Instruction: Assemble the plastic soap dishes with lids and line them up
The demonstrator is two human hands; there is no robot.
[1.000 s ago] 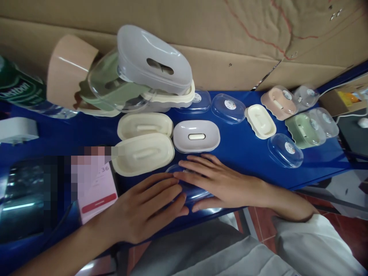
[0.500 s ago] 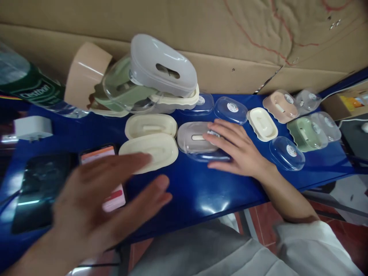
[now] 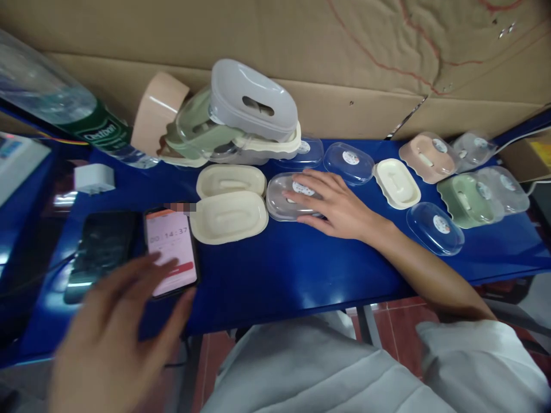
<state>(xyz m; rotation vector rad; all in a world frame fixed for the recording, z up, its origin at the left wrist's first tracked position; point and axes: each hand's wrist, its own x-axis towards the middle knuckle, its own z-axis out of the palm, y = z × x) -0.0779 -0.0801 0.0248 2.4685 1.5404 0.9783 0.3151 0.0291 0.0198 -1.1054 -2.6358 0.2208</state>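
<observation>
My right hand (image 3: 329,203) lies with spread fingers on a grey oval soap box (image 3: 279,198) under a clear lid with a round sticker. My left hand (image 3: 129,321) hovers, fingers apart and blurred, over the lower part of a phone (image 3: 174,241) whose screen shows a running time. Left of the grey box sit two cream oval trays, a rear one (image 3: 232,179) and a front one (image 3: 230,221) touching it.
A pile of grey, green and peach parts (image 3: 258,109) leans at the back beside a water bottle (image 3: 105,132). Clear lids (image 3: 434,226), a cream dish (image 3: 396,183), a peach box (image 3: 428,158) and a green box (image 3: 467,201) stand right. A dark device (image 3: 103,246) and white adapter (image 3: 94,178) lie left.
My left hand has moved left and down, off the cream trays to the phone. The clear lid, formerly offset toward me, now sits over the grey box beneath my right hand. The view shifted slightly.
</observation>
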